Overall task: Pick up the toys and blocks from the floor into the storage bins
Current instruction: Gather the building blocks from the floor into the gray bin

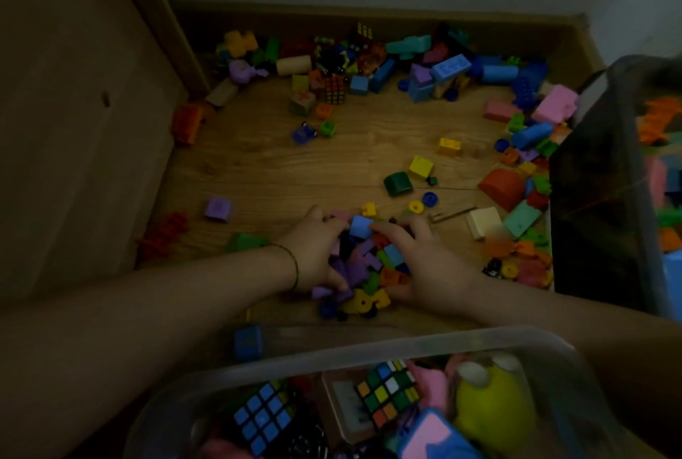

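A heap of small coloured blocks (369, 266) lies on the wooden floor (280, 163) in front of me. My left hand (313, 252) cups the heap from its left side, fingers curled around purple pieces. From the right, my right hand (428, 263) presses against the same heap, fingers bent over it. A light blue block (361, 226) sits on top between my fingertips. A clear storage bin (369, 351) stands nearest me, holding two puzzle cubes (387, 392), a yellow soft toy (491, 407) and pink pieces.
More blocks are strewn along the far wall (369, 64) and piled at the right (527, 171). A second clear bin (634, 182) with blocks stands at the right edge. A wooden panel (73, 126) closes the left side. A blue block (248, 342) lies beside the near bin.
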